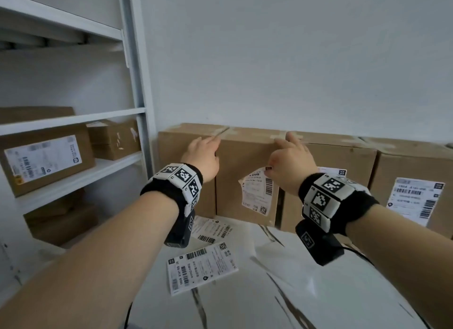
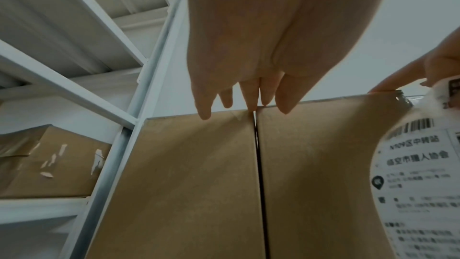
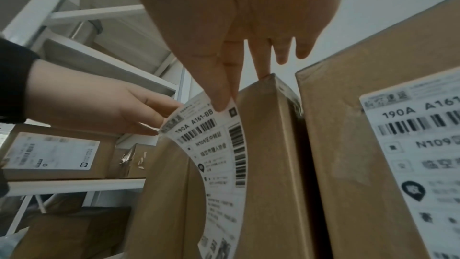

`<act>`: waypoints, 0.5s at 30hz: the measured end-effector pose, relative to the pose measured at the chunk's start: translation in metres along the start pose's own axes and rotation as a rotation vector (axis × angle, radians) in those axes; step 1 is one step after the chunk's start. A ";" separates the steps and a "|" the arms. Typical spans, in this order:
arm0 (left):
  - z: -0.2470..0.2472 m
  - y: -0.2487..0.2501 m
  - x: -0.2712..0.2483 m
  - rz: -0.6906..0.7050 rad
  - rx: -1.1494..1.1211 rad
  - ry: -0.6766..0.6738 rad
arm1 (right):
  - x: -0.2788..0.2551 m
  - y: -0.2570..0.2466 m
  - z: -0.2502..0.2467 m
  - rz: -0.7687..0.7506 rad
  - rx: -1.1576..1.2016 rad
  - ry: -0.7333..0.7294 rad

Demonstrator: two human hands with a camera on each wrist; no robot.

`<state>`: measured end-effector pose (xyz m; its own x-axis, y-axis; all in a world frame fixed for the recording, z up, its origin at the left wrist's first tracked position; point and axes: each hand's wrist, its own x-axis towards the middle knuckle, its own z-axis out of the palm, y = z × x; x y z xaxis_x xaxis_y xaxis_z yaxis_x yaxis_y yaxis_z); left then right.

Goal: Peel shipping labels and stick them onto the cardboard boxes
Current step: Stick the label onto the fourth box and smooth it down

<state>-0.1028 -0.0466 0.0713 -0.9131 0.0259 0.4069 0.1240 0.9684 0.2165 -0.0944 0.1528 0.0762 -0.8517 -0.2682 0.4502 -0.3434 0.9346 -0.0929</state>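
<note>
We see the right hand (image 3: 224, 27) pinching a label (image 3: 214, 145) against the box (image 1: 245, 162); the left hand (image 1: 203, 154), fingers straight, apparently steadies the box for sticking.

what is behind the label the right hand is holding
The front face of a cardboard box is behind the shipping label pinched by the right hand. The face directly under the label is hidden.

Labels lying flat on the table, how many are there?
2. One white paper shipping label lies nearest; another sits beyond it, beside the left wrist. Arms may hide more.
</note>
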 end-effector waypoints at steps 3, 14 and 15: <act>0.001 0.001 -0.001 -0.017 -0.029 0.070 | -0.006 0.000 0.001 0.015 0.077 0.034; -0.005 0.014 -0.027 -0.110 -0.254 0.053 | -0.032 -0.007 0.006 0.178 0.526 0.122; -0.006 0.015 -0.031 -0.117 -0.271 0.041 | -0.034 -0.007 0.005 0.198 0.558 0.111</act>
<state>-0.0703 -0.0340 0.0674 -0.9115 -0.0975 0.3997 0.1230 0.8625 0.4909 -0.0653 0.1546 0.0574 -0.8847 -0.0472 0.4637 -0.3635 0.6926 -0.6230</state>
